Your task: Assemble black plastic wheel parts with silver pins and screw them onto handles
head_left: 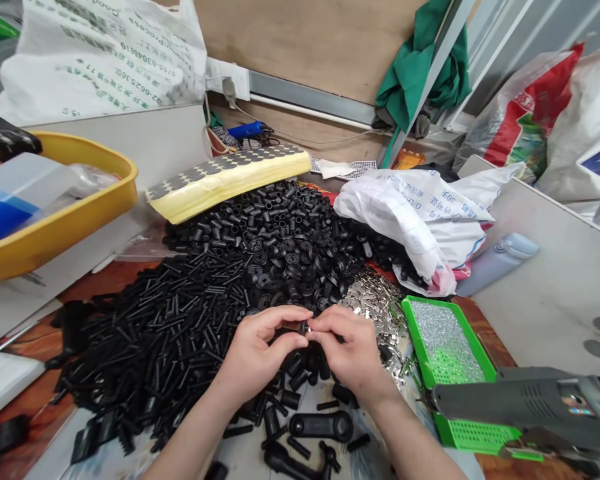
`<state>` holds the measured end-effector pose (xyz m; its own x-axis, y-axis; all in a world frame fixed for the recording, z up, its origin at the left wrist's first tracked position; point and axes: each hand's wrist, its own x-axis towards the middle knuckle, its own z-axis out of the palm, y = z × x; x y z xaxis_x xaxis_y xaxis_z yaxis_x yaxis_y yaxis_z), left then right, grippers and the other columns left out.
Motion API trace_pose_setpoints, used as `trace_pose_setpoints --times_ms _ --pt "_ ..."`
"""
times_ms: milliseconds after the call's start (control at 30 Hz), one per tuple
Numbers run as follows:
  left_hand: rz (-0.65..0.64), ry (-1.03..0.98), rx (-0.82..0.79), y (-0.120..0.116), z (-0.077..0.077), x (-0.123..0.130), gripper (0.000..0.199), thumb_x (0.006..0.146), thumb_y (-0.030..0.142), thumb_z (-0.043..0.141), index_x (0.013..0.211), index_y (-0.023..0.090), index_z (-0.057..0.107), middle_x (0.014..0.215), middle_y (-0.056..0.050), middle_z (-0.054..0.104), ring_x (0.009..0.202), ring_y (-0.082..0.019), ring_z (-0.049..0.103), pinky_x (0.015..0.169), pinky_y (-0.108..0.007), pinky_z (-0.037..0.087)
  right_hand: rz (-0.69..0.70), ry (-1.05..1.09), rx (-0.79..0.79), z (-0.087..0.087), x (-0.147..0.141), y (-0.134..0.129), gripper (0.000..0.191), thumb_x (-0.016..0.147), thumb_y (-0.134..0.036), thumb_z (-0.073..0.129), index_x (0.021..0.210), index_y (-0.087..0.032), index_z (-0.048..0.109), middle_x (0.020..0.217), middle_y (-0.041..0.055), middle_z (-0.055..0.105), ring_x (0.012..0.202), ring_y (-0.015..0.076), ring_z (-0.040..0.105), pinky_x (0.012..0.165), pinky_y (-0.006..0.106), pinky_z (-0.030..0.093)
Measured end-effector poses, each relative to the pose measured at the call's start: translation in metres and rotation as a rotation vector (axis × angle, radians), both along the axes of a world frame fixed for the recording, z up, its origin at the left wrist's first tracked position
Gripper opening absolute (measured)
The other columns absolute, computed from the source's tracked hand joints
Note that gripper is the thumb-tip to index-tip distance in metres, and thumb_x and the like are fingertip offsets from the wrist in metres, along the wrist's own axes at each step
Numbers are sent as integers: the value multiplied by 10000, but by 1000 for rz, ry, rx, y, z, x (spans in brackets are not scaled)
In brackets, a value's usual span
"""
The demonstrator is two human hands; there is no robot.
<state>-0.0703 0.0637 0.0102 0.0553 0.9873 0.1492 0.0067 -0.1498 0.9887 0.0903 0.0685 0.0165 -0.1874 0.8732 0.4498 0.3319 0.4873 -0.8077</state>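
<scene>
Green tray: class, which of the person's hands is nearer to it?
The right hand: it is just left of the green tray, with silver pieces between them. The left hand is farther left, beyond the right hand.

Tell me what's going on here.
A person is pinching a small dark part between the left hand and right hand, above a heap of black ribbed rods. Short black cylindrical pieces are piled beyond the hands, and silver metal clips lie to the right, beside a green tray.
</scene>
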Motion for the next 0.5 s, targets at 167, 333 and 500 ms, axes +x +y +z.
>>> trace_pose_setpoints --times_ms 167,333,500 --pt "-26 -54 -57 1 -3 0 261 653 81 710 865 222 763 922 -39 760 843 -224 686 769 -303 552 11 -42 8 1 2 1 153 778 -108 634 696 -217 703 698 8 670 654 141 620 625 258 507" --pt "-20 -62 -23 0 -5 1 256 667 81 702 873 222 758 960 -38 752 922 -226 672 837 -300 531 -84 111 -243 0 -4 0 103 714 -125 664 632 -186 669 608 -4 646 510 124 579 467 223 464" --pt "-23 -45 -45 1 -3 0 250 687 81 685 883 223 751 954 -30 753 909 -213 675 839 -286 523 -72 -91 28 4 -2 -2 136 778 -107 608 703 -199 674 694 23 663 666 156 616 636 269 504"
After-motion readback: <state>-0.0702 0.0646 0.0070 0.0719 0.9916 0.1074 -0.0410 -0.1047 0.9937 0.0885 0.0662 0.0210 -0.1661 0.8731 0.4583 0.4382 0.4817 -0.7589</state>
